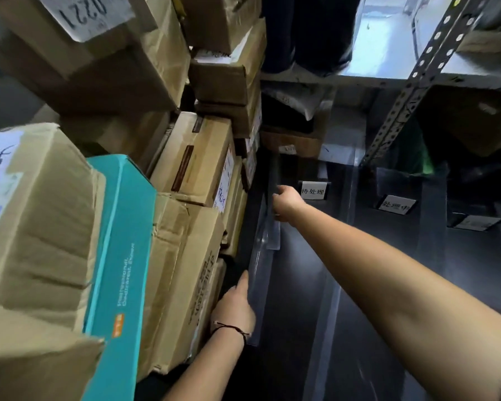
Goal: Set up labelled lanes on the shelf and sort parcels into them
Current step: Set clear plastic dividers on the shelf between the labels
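A clear plastic lane divider [262,273] stands on edge along the left side of the dark shelf [388,285]. My right hand [287,202] grips its far part, fingers curled round the top edge. My left hand [236,305], with a dark cord at the wrist, lies flat against the near part of the divider, fingers straight. A second clear divider [327,311] runs along the shelf to the right. A white lane label [313,191] stands at the back of the lane, and another white label [395,204] stands further right.
Stacked cardboard parcels [197,163] and a teal box [119,256] crowd the left side, close to the divider. A perforated metal upright [411,91] rises at right. Dark bags and a brown box [289,140] sit on the upper shelves behind.
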Demonstrator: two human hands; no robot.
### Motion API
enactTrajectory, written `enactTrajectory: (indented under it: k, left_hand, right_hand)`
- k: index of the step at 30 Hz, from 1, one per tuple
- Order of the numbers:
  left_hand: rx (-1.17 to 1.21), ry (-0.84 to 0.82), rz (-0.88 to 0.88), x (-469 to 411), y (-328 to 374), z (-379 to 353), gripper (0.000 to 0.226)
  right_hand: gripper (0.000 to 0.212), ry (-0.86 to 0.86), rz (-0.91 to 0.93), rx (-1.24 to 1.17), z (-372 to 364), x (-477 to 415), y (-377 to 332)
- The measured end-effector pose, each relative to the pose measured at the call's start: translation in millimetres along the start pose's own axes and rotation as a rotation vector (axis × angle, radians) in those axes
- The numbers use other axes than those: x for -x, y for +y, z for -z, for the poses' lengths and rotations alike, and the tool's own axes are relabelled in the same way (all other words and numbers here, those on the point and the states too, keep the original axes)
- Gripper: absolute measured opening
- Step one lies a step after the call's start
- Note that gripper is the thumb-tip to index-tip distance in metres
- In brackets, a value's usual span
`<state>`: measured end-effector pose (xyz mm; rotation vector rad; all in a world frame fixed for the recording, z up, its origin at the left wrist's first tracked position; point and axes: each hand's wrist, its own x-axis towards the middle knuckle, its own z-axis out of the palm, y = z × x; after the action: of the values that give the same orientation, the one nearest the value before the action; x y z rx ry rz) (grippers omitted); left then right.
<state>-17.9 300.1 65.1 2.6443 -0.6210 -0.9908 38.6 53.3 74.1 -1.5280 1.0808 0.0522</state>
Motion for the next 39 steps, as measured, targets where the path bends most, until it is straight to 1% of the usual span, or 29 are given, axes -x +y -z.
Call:
enactTrajectory:
  k: [3, 6, 12, 16, 21, 24, 27, 29, 31, 36, 39]
  left_hand:
    - [0.014, 0.003, 0.032, -4, 2, 1, 0.076]
    - [0.003, -0.004, 0.049, -5, 5, 2, 0.076]
    - [-0.112, -0.031, 0.072, -2, 11, 5, 0.077]
    - [-0.157, -0.053, 0.068, 5, 12, 8, 0.078]
    - [-0.207, -0.068, 0.043, 24, 1, 6, 0.078]
    - [-0.278, -0.075, 0.027, 42, -10, 3, 0.08]
    - [-0.374, -0.06, 0.003, 57, -25, 1, 0.082]
    - [-0.428, -0.055, -0.013, 67, -36, -1, 0.082]
    - [-0.429, -0.053, -0.027, 79, -49, -4, 0.08]
    - [-0.408, -0.051, -0.047, 93, -73, -6, 0.077]
    - [-0.405, -0.062, -0.05, 94, -77, -3, 0.075]
  right_hand:
    - [0.055, -0.021, 0.0, -0.051, 0, -4, -1]
    - [0.06, -0.071, 0.002, 0.004, -2, -9, 1]
    - [0.055, -0.122, -0.066, 0.022, -8, 3, 24]
    - [0.038, -0.135, -0.074, 0.051, -9, 36, 45]
    - [0.042, -0.163, -0.134, 0.103, -17, 95, 76]
    - [0.042, -0.165, -0.157, 0.097, -29, 131, 94]
    - [0.049, -0.147, -0.164, 0.119, -46, 153, 114]
    - [0.053, -0.132, -0.145, 0.126, -59, 166, 126]
    - [0.057, -0.12, -0.107, 0.111, -73, 175, 134]
    - [0.063, -0.063, 0.049, 0.169, -100, 175, 129]
    - [0.063, -0.047, 0.042, 0.127, -113, 168, 119]
